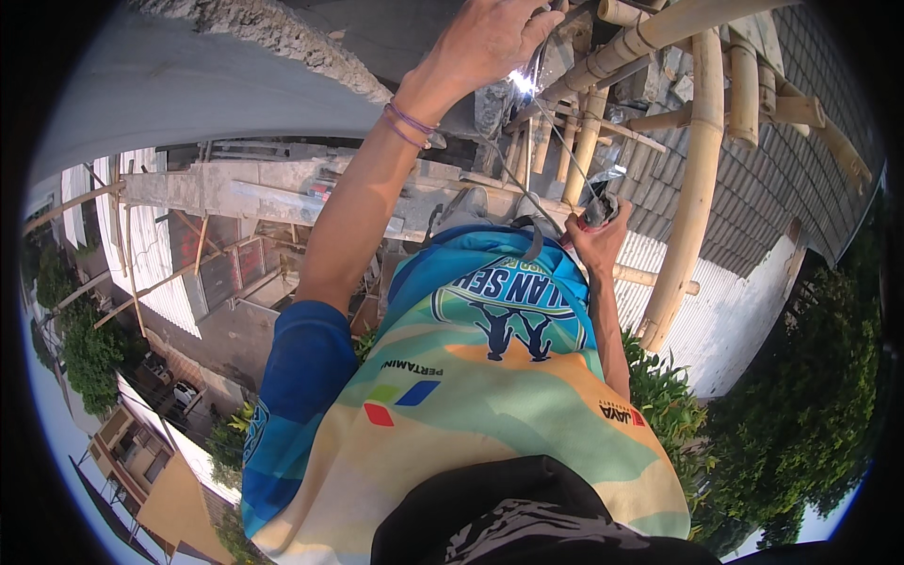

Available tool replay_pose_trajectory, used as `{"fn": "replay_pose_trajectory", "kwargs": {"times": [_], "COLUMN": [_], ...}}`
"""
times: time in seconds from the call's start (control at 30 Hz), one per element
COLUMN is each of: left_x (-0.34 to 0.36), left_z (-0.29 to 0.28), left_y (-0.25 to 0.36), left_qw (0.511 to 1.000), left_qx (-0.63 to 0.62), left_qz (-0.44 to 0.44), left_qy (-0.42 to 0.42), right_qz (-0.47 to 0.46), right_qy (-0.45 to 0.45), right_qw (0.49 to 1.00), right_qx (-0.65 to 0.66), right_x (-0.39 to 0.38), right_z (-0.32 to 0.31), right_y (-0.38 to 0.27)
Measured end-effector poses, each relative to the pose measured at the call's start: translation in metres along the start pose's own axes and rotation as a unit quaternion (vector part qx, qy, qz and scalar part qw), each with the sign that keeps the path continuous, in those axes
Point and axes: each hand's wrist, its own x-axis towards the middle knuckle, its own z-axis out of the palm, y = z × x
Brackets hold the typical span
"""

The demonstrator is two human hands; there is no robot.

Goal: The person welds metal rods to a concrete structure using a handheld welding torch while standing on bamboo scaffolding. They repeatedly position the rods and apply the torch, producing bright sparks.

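- My left hand (490, 38) is raised high, arm nearly straight, fingers curled around the upper end of a thin metal wire (565, 141) right where it meets a bamboo pole (650, 38) of the scaffold. A bright glint shows just below my fingertips, at the wire.
- The wire runs down and to the right from that hand, in at least two strands, to my right hand (595, 235), passing in front of the bundled bamboo uprights (584, 141).
- My right hand is clenched around a small tool with dark and reddish handles, probably pliers (601, 209); the tool's nose is at the lower end of the wire. Whether its tips actually bite the wire, I cannot tell.
- Judgement on handling: the wire looks light and springy. It should bend readily but hold a kink, and its cut ends are likely sharp. It is slippery between bare fingers, so pinch close to the lashing point and let the tool do the pulling.
- The bamboo looks stiff and smooth-skinned; a lashing would slide on it unless drawn tight.
- Pose: left elbow extended, wrist bent toward the pole, purple bands (410, 122) at the wrist. The right elbow is bent and tucked near my chest, forearm rising from the lower edge, hand at about belly height.
- Surroundings: a rough concrete edge (282, 38) at upper left, a corrugated roof (716, 320) and green shrubs (800, 395) far below. A fall is the risk here.
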Motion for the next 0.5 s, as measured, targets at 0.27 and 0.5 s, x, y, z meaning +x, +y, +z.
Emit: {"fn": "replay_pose_trajectory", "kwargs": {"times": [0.27,0.5], "left_x": [-0.0001,0.0000], "left_z": [-0.0023,-0.0032], "left_y": [0.0030,0.0014], "left_qw": [1.000,0.997], "left_qx": [-0.009,0.038], "left_qz": [0.002,0.056], "left_qy": [-0.013,-0.023], "right_qz": [-0.005,-0.007], "right_qy": [-0.002,0.001], "right_qw": [1.000,1.000], "right_qx": [0.003,-0.007], "right_x": [0.0003,0.0011], "right_z": [0.0002,0.0014], "right_y": [-0.0011,-0.0024]}}
